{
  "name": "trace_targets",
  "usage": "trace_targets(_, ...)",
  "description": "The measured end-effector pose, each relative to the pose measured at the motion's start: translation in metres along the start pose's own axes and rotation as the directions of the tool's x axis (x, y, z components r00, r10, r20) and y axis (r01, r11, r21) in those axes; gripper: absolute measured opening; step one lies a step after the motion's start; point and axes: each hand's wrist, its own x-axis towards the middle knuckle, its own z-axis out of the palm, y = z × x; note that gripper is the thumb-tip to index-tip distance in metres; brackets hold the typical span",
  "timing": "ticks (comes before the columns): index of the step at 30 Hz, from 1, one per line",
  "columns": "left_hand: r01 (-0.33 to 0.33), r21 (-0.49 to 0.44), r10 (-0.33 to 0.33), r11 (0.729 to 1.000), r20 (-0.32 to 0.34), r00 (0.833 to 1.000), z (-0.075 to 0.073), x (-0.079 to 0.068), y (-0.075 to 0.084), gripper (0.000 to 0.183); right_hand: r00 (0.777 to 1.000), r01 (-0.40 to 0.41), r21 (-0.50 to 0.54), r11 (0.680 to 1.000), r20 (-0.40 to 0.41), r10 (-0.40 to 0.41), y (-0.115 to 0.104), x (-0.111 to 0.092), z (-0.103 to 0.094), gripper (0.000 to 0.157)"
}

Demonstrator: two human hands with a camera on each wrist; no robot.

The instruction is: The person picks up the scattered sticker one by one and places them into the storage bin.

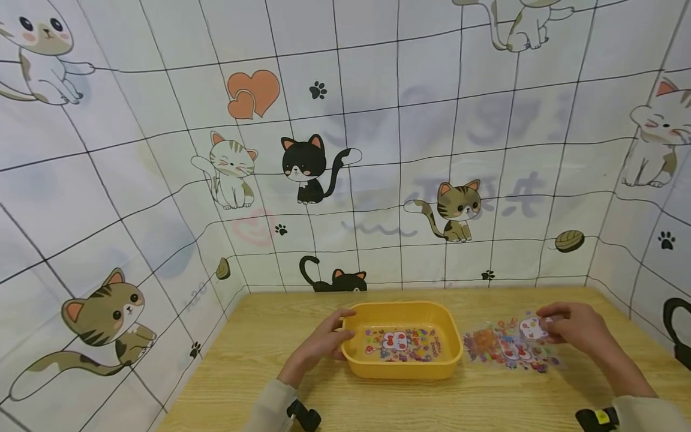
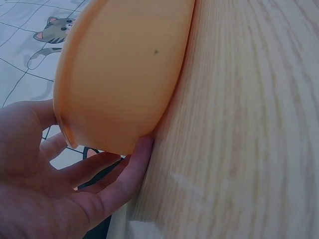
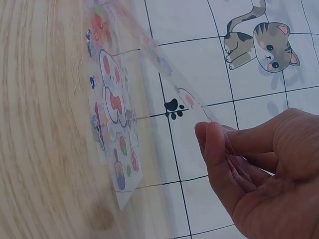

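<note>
My left hand grips the left end of a yellow plastic basin, thumb over the rim and fingers along the outside wall. In the left wrist view its fingertips reach the basin's lower edge at the tabletop. Inside the basin lies a clear sheet with cartoon prints. To the right, my right hand pinches the edge of a clear printed sticker sheet between thumb and fingers, lifting that side at a slant. More printed sheets lie flat beneath it on the table.
The wooden table meets a white wall covering with a grid and cartoon cats on the back and both sides. A black curved object shows at the right edge. Dark straps sit on both wrists.
</note>
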Motion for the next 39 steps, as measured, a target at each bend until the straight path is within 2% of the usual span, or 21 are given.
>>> trace_targets(10, 0.006, -0.002, -0.006, 1.000, -0.002, 1.000, 0.001, -0.004, 0.002, 0.049, 0.993, 0.029, -0.039, 0.999, -0.112, -0.033, -0.001, -0.006, -0.003, 0.036)
trace_targets(21, 0.010, 0.016, -0.010, 1.000, -0.006, 1.000, 0.001, -0.001, 0.003, 0.048, 0.968, 0.106, -0.058, 0.993, -0.224, -0.116, -0.014, -0.016, -0.006, 0.035)
trace_targets(31, 0.016, 0.022, -0.016, 1.000, 0.001, 1.000, 0.000, 0.000, 0.003, 0.049, 0.967, 0.098, -0.079, 0.992, -0.227, -0.113, -0.028, -0.022, -0.008, 0.042)
trace_targets(39, 0.004, 0.017, -0.004, 1.000, 0.007, 1.000, 0.001, -0.002, 0.004, 0.049, 0.954, 0.129, -0.085, 0.988, -0.263, -0.147, -0.044, -0.028, -0.007, 0.042)
